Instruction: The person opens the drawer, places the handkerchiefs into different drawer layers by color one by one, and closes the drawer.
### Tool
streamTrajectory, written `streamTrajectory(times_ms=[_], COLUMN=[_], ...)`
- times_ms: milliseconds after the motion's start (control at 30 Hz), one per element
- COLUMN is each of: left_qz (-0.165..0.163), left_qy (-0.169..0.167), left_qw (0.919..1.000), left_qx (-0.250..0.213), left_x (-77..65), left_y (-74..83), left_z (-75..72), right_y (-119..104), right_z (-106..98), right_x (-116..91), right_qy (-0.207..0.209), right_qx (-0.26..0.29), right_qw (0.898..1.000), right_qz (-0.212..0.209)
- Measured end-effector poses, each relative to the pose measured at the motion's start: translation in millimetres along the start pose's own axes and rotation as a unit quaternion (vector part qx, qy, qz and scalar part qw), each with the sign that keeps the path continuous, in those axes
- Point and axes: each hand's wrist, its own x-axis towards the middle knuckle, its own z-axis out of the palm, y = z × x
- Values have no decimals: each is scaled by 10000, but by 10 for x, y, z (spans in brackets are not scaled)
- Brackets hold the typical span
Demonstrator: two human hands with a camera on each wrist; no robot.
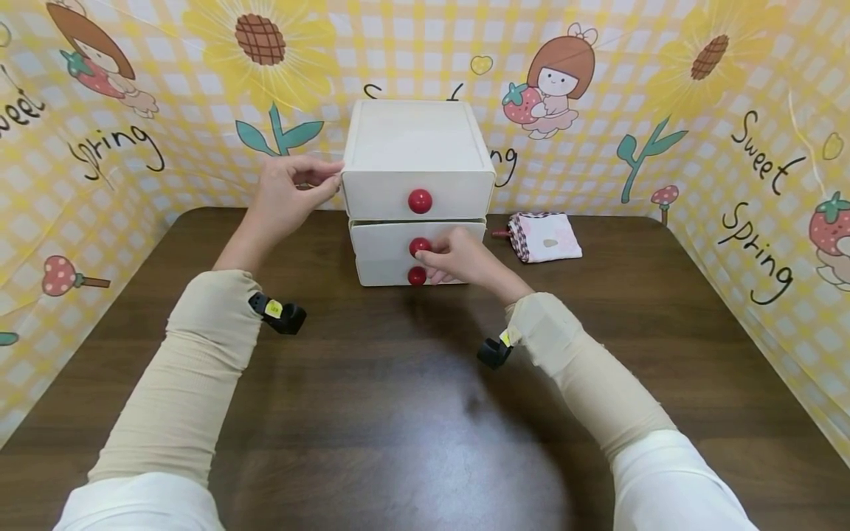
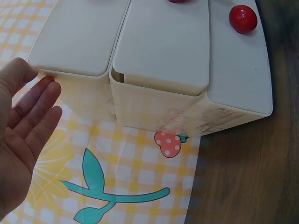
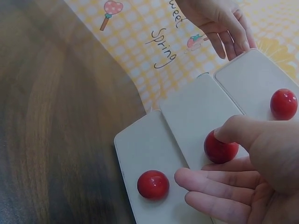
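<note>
A small white drawer cabinet (image 1: 418, 136) with three drawers and red knobs stands at the back of the table. The middle drawer (image 2: 163, 46) juts slightly past the others, with a narrow gap along its edge. My right hand (image 1: 458, 258) pinches the middle red knob (image 3: 221, 147), thumb on top and the other fingers extended below, near the bottom knob (image 3: 153, 185). At the cabinet's upper left corner is my left hand (image 1: 292, 193), its thumb and fingertips against the edge. Its fingers (image 2: 42, 105) lie fairly straight along the side wall.
A folded cloth (image 1: 547, 237) with a checked edge lies right of the cabinet, a small red piece sticking out beside it. The brown wooden table (image 1: 372, 413) stretches toward me. Yellow checked sheeting (image 1: 412, 44) with printed figures encloses the back and sides.
</note>
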Motion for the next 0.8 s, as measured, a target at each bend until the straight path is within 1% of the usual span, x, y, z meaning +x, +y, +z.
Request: streamTrajectory(times_ms=[200, 433, 800], left_qz=[36, 1, 34], left_qy=[-12, -18, -1], left_qw=[10000, 10000, 10000], left_qx=[-20, -36, -69], left_x=[4, 4, -1], left_y=[-5, -15, -15], left_z=[2, -2, 0], right_y=[9, 23, 23], right_z=[-8, -12, -8], right_x=[32, 69, 53], right_qy=[96, 163, 209], right_qx=[2, -71, -162], right_qw=[10000, 9998, 9996], right_qz=[9, -42, 57])
